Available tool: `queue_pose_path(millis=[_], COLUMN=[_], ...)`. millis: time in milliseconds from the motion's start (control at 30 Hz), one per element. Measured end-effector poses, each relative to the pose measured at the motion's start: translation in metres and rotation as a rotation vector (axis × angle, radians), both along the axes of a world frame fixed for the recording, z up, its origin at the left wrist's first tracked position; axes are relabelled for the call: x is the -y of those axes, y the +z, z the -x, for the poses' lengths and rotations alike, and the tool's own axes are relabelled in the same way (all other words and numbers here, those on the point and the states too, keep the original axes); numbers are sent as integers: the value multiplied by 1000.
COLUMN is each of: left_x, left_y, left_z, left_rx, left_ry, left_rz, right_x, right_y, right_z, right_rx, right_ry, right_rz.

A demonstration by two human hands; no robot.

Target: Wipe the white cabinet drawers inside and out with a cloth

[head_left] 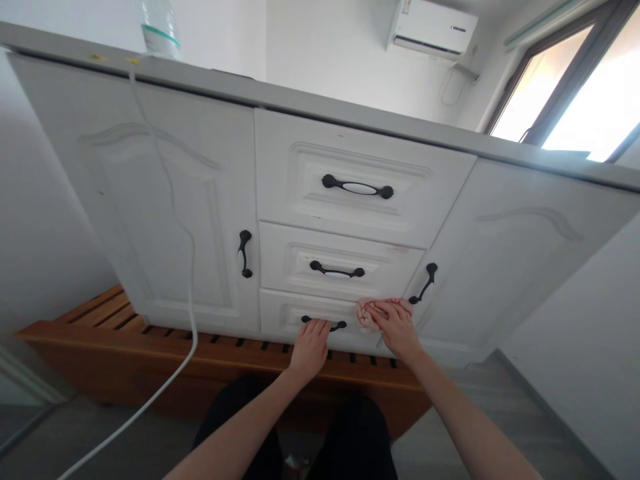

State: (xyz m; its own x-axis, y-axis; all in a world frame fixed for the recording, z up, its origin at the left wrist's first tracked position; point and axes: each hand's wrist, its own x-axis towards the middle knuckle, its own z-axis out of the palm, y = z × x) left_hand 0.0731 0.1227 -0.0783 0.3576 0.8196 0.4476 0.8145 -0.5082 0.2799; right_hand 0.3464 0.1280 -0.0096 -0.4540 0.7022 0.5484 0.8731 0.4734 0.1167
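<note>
I see a white cabinet (200,220) from low down, with three stacked drawers between two doors. My left hand (310,347) curls its fingers over the black handle (324,324) of the bottom drawer (285,313), gripping it. My right hand (397,327) lies flat, fingers extended, pressing a pink cloth (365,313) against that drawer's front, just right of the handle. A white cable (187,267) hangs down the left door. A wooden slatted platform (100,320) sits under the cabinet.
</note>
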Motion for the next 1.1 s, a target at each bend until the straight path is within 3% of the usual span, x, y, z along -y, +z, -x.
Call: queue_pose_path(millis=[167,300,400,500,600,733,867,933,1000,1100], left_x=[7,23,51,84,112,134,148,154,158,158], left_y=[11,14,7,-9,-25,-31,-25,-23,-23,-33], left_z=[-1,0,2,6,12,16,21,23,20,5], left_rx=[12,24,35,88,186,215,160,161,185,286], left_ry=[26,32,45,34,-8,-34,-4,25,56,139], left_rz=[13,15,28,1,-155,-276,-390,-483,-559,-685], right_x=[17,38,65,101,137,159,134,105,70,19], right_y=[6,-10,-23,-24,-6,43,103,118,114,74], right_z=[29,56,73,90,105,117,124,131,143,172], right_rx=[-100,-258,-459,-638,-665,-673,-763,-711,-609,-571], right_ry=[9,122,161,198,322,423,309,210,118,56], right_rz=[160,284,312,418,606,734,783,863,961,1053])
